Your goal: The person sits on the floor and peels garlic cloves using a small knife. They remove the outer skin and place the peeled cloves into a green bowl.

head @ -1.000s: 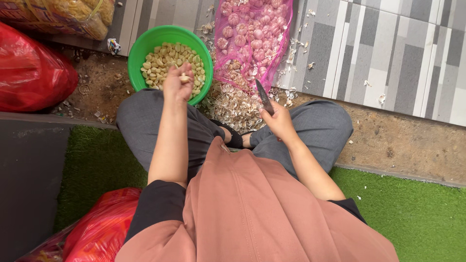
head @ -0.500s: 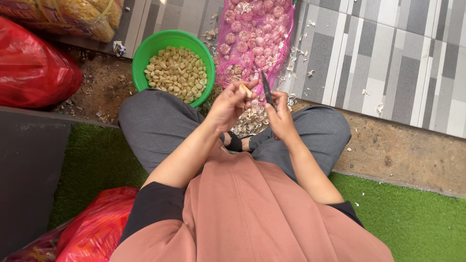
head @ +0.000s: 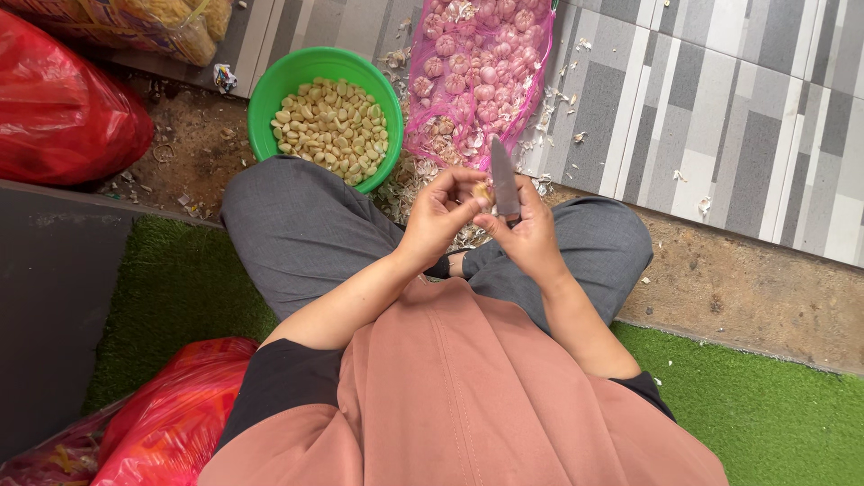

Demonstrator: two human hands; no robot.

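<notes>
A pink mesh sack lies top centre; red plastic bags sit upper left and lower left; a clear yellowish bag sits top left.

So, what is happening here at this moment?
A seated person holds a garlic clove in the left hand and a small knife in the right hand, with the blade pointing up beside the clove. A green bowl of peeled cloves stands in front of the knee, next to a pink mesh sack of garlic bulbs.
</notes>
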